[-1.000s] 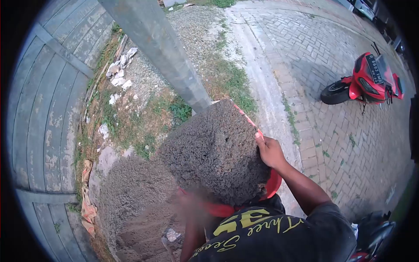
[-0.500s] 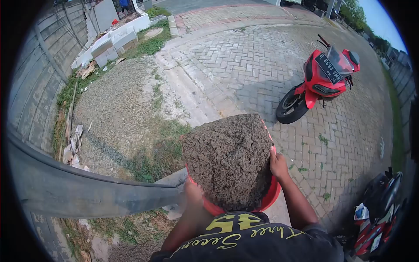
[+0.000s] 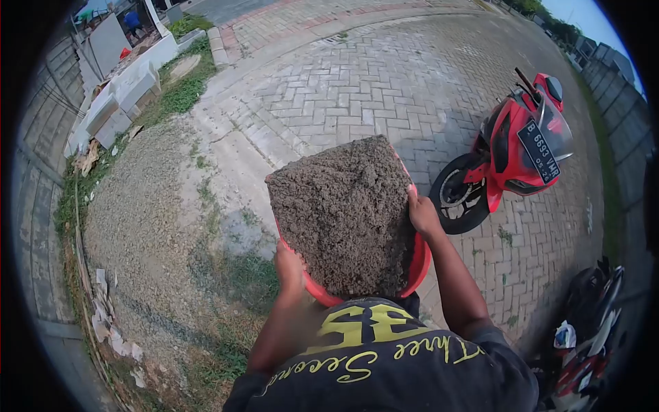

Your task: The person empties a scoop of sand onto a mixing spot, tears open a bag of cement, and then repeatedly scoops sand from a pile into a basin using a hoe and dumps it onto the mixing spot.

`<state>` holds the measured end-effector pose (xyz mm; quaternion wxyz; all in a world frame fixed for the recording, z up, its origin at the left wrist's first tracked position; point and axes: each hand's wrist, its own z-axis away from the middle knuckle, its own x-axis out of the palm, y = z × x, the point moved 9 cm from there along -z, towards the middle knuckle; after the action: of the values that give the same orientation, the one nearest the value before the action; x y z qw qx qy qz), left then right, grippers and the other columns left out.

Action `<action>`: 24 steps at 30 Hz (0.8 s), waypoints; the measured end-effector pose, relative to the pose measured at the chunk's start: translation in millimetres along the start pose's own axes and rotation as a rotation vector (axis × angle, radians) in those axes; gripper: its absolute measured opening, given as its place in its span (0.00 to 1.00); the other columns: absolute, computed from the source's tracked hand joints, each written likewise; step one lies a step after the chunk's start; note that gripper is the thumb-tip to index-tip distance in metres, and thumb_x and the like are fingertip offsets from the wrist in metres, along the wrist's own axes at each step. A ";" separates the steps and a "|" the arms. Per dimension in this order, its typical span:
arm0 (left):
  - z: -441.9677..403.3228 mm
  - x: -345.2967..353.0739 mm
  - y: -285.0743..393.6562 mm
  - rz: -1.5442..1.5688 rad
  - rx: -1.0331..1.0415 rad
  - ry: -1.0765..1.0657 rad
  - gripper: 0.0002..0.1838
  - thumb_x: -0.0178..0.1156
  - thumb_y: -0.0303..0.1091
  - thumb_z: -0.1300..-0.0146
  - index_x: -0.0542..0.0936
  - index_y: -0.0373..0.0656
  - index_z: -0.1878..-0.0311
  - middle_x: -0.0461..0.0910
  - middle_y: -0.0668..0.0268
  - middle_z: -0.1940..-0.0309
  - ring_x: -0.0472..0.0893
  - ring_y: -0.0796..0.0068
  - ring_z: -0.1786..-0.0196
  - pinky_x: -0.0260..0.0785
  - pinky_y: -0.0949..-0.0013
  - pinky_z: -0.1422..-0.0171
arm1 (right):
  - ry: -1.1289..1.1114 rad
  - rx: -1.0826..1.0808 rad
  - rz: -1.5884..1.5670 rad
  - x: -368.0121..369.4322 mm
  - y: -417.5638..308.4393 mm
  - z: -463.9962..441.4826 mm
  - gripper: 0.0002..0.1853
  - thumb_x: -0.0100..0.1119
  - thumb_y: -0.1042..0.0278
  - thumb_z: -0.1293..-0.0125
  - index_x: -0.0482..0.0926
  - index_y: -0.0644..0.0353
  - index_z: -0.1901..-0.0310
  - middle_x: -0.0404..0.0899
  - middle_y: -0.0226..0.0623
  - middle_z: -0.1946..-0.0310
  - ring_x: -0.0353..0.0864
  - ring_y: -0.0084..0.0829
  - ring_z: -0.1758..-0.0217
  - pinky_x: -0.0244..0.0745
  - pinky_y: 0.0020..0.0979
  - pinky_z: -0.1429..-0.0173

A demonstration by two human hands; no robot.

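A red scoop-shaped pan (image 3: 421, 264), rounded at the near end and squarish at the far end, is held in front of my body. It is heaped with wet grey-brown mortar or sandy mix (image 3: 343, 213). My left hand (image 3: 289, 266) grips the pan's left edge, and my right hand (image 3: 423, 214) is wrapped round its right edge, thumb on top. Fingers under the pan are hidden. The near rim sits close against the dark shirt (image 3: 384, 360) with yellow lettering.
A red motorcycle (image 3: 504, 151) stands to the right on herringbone paving (image 3: 343, 89). Another motorcycle (image 3: 583, 336) is at the lower right. On the left lie a gravel heap (image 3: 137, 213), white blocks (image 3: 134, 89) and a concrete panel wall (image 3: 38, 206). Someone in blue (image 3: 132, 20) is far off.
The grey metal post at the left has gone out of view. The pan sits higher in view, still in both hands. The red motorcycle looks closer and the gravel has shifted left.
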<state>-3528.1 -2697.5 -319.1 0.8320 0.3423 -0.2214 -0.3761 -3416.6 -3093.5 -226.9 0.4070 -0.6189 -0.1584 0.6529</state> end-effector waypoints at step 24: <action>-719.4 384.1 593.2 0.200 0.043 0.085 0.24 0.40 0.64 0.33 0.65 0.52 0.65 0.57 0.74 0.83 0.56 0.78 0.86 0.50 0.73 0.83 | -0.143 -0.109 -0.028 326.2 -539.7 -850.6 0.40 0.36 0.36 0.30 0.79 0.76 0.60 0.77 0.69 0.60 0.76 0.61 0.48 0.69 0.47 0.41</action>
<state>-2558.6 -2419.9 -320.0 0.8665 0.3520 -0.2270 -0.2716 -2406.8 -2774.8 -221.2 0.3694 -0.5895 -0.2314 0.6801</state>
